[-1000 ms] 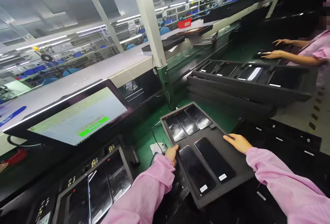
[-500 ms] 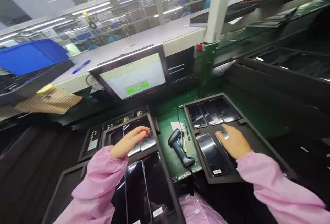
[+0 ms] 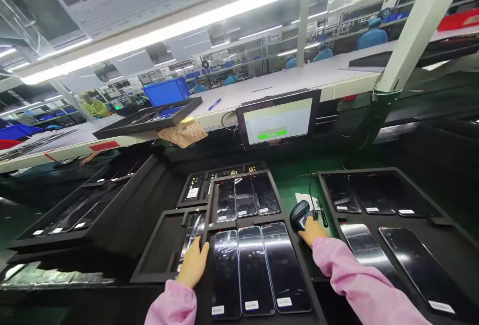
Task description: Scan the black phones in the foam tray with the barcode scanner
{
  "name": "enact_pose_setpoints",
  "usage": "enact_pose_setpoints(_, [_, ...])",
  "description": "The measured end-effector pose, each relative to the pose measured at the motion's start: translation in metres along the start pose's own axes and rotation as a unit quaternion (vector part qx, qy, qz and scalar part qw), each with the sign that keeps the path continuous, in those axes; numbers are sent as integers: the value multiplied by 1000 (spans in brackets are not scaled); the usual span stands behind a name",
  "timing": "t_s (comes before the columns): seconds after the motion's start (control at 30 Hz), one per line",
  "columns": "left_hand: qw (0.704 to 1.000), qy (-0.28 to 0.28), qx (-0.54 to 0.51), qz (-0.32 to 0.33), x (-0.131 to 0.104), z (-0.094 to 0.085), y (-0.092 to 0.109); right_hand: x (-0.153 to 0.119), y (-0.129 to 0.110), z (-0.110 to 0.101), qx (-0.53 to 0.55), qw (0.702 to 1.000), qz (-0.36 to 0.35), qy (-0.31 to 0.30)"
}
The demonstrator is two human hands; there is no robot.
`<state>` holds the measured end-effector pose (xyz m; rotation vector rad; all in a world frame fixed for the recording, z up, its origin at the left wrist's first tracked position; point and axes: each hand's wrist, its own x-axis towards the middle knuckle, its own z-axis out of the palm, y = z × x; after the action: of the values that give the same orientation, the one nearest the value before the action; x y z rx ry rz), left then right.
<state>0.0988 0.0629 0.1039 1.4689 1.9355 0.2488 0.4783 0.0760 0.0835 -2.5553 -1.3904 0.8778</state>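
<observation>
My left hand [image 3: 193, 263] is at a phone [image 3: 191, 239] in the lower left tray [image 3: 149, 252], its thumb and fingers apart at the phone's right edge. My right hand [image 3: 313, 230] is closed around the handle of a dark barcode scanner [image 3: 299, 215], whose head points up and left. Between my hands a black foam tray [image 3: 275, 185] holds several phones in two rows, with white labels at their lower ends. Another tray [image 3: 415, 177] on the right holds more phones, two of them in its lower row.
A monitor [image 3: 279, 121] with a green PASS bar stands behind the trays. Stacked trays [image 3: 93, 230] of phones lie at the far left. A post [image 3: 422, 30] rises at the right. People in blue [image 3: 372, 38] sit in the background.
The view has turned left. My left hand has moved from above the middle tray to the lower left tray. My right hand has left the right tray's phone and taken hold of the scanner.
</observation>
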Motion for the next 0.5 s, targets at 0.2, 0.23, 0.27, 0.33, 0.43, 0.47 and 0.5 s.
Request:
enact_pose_setpoints(0.2, [999, 32, 24, 37, 33, 10, 40, -35, -35, -74, 209, 978, -22, -11])
enact_pose_setpoints(0.23, [998, 37, 31, 31, 39, 10, 46, -47, -43, -86, 260, 964, -27, -38])
enact_pose_setpoints(0.27, [998, 40, 37, 26, 43, 10, 50, -59, -51, -97, 308, 948, -26, -73])
enact_pose_setpoints(0.33, [998, 41, 46, 21, 46, 10, 53, -81, -69, -112, 385, 911, -12, -144])
enact_pose_setpoints(0.43, [998, 34, 56, 8, 42, 10, 53, -102, -93, -116, 431, 870, 35, -236])
enact_pose_setpoints(0.47, [998, 31, 60, 1, 41, 10, 52, -105, -100, -114, 434, 863, 51, -255])
enact_pose_setpoints(0.5, [998, 29, 63, -8, 39, 10, 52, -107, -105, -110, 435, 858, 65, -266])
